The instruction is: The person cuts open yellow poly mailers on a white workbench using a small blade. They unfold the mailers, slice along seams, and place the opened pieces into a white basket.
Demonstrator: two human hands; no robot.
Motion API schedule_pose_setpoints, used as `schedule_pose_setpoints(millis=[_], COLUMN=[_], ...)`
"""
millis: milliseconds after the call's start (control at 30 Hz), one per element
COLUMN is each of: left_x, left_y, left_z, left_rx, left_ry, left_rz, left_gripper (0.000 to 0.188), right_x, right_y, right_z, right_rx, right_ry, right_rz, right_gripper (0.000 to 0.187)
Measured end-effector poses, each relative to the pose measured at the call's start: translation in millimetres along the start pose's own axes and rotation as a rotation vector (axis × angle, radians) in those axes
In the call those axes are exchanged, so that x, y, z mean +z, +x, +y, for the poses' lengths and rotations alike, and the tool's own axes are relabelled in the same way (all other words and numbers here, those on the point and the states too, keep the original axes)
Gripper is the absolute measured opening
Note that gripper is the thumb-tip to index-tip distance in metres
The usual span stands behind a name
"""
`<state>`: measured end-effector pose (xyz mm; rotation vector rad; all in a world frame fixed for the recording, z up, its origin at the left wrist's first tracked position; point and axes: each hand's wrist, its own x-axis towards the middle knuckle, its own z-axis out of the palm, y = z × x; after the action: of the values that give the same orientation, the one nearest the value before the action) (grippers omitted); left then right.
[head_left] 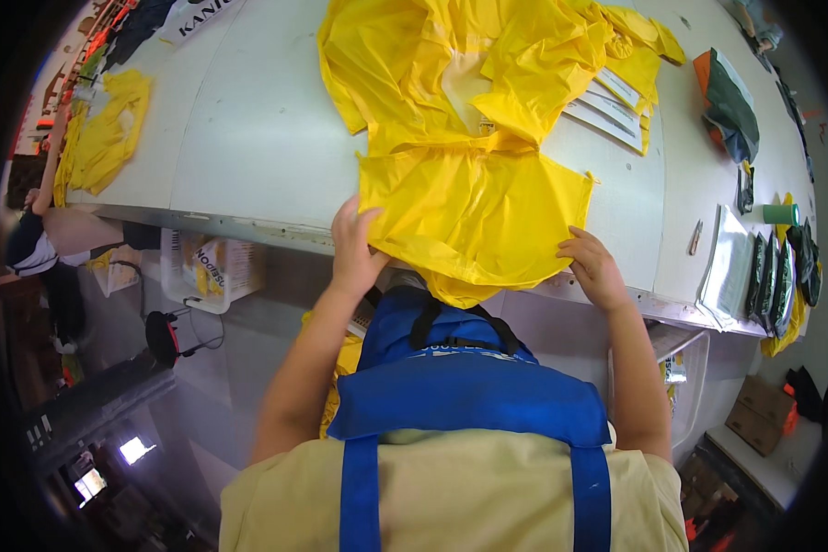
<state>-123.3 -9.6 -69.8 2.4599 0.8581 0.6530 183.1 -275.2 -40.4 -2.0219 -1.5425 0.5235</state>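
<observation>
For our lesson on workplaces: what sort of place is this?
Probably a garment finishing or packing workshop: a shiny yellow rainwear-like garment on a long white worktable, flat dark-green packages, and a white plastic crate below.

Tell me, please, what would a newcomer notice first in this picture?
The bright yellow garment on the white table strikes first, with the left hand and right hand at its sides. Below is the person's blue apron. A green cylinder shows at far right.
</observation>
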Motion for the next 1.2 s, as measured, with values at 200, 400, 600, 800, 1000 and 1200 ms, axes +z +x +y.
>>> schedule_pose_setpoints(millis=[200,400,600,800,1000,1200], left_x=[-0.3,-11.9,-8.9,-20.8,-11.2,55.0], left_y=[55.6,64.5,64.3,56.4,35.7,29.0], left_z=[-53.7,-34.0,-14.0,-85.8,-37.6,76.2], left_rx=[0.275,0.104,-0.026,-0.24,-0.092,0.628], left_ry=[-0.075,-0.297,-0.493,-0.568,0.429,-0.318], left_rz=[-0.631,-0.681,-0.599,-0.272,-0.204,-0.549], left_gripper=[0.026,0.015,0.017,0.012,0.013,0.036], right_x=[-32.4,7.0,63.7,8.1,30.1,-11.7], right_y=[-1.4,-5.4,16.4,8.1,-2.0,53.3], right_z=[80.2,10.2,-71.6,-69.0,-34.9,37.5], right_rx=[0.367,0.326,0.11,-0.014,0.289,0.081], right_ry=[0.126,-0.155,-0.203,-0.153,0.046,-0.062], right_rz=[0.163,0.59,0.469,0.284,0.353,0.166], right_gripper=[0.018,0.044,0.041,0.019,0.034,0.038])
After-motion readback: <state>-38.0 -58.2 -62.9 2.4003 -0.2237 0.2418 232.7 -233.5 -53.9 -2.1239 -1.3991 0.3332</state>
